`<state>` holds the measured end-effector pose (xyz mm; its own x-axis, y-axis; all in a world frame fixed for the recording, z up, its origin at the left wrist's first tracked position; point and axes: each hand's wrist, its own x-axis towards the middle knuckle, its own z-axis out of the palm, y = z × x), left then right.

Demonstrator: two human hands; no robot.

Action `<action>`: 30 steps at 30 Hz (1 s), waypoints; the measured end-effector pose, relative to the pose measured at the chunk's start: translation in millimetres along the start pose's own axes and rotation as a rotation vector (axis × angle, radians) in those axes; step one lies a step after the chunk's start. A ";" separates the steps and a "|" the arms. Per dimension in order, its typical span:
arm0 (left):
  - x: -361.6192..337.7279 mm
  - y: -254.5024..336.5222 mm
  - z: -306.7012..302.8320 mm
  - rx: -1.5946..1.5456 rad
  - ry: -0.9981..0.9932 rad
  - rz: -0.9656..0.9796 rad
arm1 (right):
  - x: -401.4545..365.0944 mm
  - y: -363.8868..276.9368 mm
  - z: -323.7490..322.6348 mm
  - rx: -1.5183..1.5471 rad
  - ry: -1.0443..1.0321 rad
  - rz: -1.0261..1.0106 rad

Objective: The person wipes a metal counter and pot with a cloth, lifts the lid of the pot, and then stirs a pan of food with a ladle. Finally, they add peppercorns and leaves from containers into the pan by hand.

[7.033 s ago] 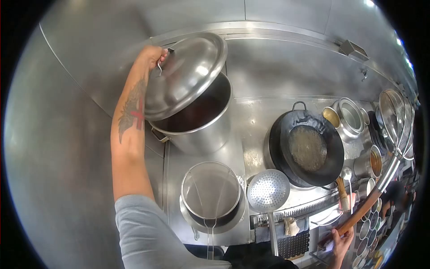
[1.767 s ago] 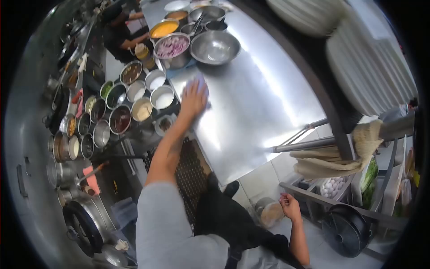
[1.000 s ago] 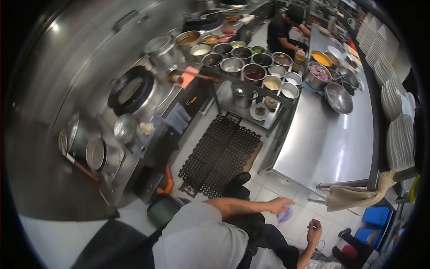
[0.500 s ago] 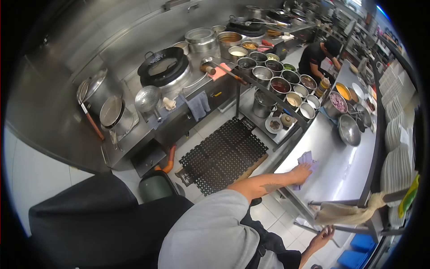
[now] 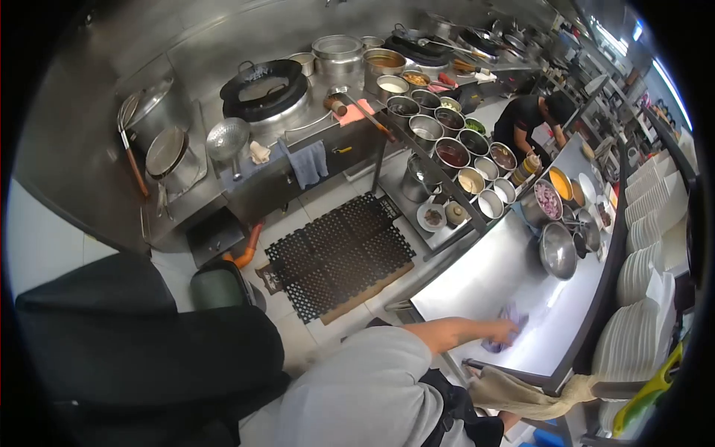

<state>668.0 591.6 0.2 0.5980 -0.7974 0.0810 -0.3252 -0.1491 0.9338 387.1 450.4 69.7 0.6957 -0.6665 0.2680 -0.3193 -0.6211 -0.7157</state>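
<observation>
My left hand (image 5: 504,332) presses a crumpled purple cloth (image 5: 515,319) against the steel counter (image 5: 465,287), its fingers closed over the cloth and a little blurred. The arm reaches out from a grey sleeve. Of my right arm only a bit of skin shows low in the view, below a beige cloth (image 5: 514,395) tied to the rail at the counter's end; the right hand itself is hidden. Farther along the counter stand a steel bowl (image 5: 558,251) and a pot of chopped purple onion (image 5: 546,200).
Stacked white plates (image 5: 633,328) line the shelf on the right. Several pots of sauces (image 5: 452,153) stand beyond the counter. A co-worker (image 5: 525,123) bends over its far end. Woks (image 5: 264,89) sit on the range; a perforated mat (image 5: 339,257) covers the floor.
My left hand has slid the purple cloth from the counter's left edge farther in over the surface. The view has shifted, and my right hand has gone out of sight behind the beige cloth.
</observation>
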 end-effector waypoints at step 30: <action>-216.4 40.1 25.1 -0.248 0.902 -0.358 | 14.5 78.4 -106.8 -0.335 -1.397 -0.220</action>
<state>507.2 743.5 11.3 0.9963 0.0281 -0.0806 0.0828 -0.0856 0.9929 303.4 348.0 86.4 0.7340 0.2691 -0.6236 -0.1216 -0.8512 -0.5105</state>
